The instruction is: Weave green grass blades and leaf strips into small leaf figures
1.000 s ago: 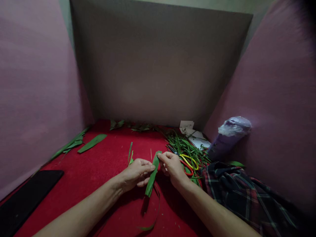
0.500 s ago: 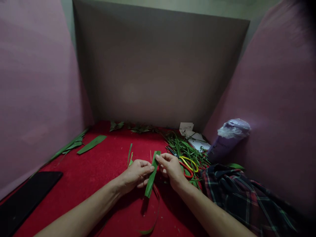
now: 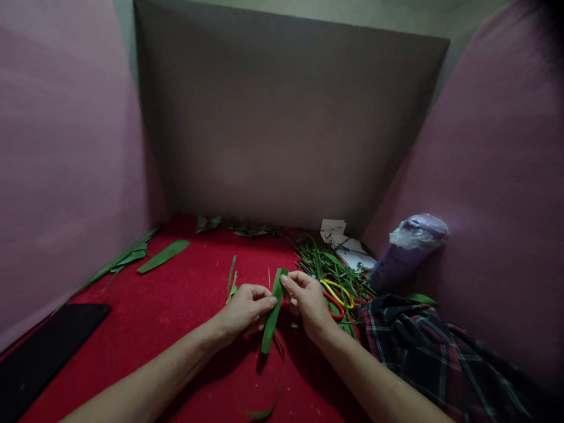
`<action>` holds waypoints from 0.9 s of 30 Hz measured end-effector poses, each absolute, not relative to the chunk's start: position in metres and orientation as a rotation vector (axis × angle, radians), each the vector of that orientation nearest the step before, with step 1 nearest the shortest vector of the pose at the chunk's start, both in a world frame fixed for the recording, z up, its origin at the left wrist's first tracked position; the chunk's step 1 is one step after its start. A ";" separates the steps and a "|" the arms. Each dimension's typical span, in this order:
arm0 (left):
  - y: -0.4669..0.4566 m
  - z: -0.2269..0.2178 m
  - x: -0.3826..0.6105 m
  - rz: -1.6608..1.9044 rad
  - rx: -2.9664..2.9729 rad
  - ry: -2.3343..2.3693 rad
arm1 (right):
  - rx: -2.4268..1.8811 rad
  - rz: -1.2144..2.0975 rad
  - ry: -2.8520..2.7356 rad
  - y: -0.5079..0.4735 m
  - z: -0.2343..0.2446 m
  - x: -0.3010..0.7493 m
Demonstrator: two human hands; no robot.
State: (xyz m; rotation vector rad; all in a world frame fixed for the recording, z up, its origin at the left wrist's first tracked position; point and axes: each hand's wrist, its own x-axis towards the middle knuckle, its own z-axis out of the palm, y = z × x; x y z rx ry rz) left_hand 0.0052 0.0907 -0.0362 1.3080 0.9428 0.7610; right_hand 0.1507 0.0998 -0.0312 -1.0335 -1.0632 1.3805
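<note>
A flat green leaf strip is held at a tilt between my two hands, above a red cloth. My left hand pinches its left edge near the middle with thumb and fingers. Higher up, near the top end, my right hand grips the strip, thumb in front. Some fingers of both hands are hidden behind the leaf. Below, a thin curling strip trails down to the cloth. Just right of my right hand lie scissors with red and yellow handles.
A heap of green leaf scraps lies behind the scissors, beside white papers. A purple plastic-topped container leans at the right, above plaid fabric. On the left are a broad leaf piece and a black flat object.
Both hands and the leaf strip have shifted very slightly to the right, and the strip is turned a little. Both hands keep their hold.
</note>
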 end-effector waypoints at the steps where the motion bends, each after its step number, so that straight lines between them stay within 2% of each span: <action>1: 0.090 -0.036 0.005 0.757 1.310 0.947 | -1.029 1.378 -1.055 0.100 -0.031 0.150; 16: 0.086 -0.036 0.002 0.589 1.217 0.872 | -1.078 1.272 -0.994 0.110 -0.033 0.159; 27: 0.084 -0.030 0.006 0.604 1.332 0.981 | -1.047 1.310 -0.995 0.110 -0.032 0.161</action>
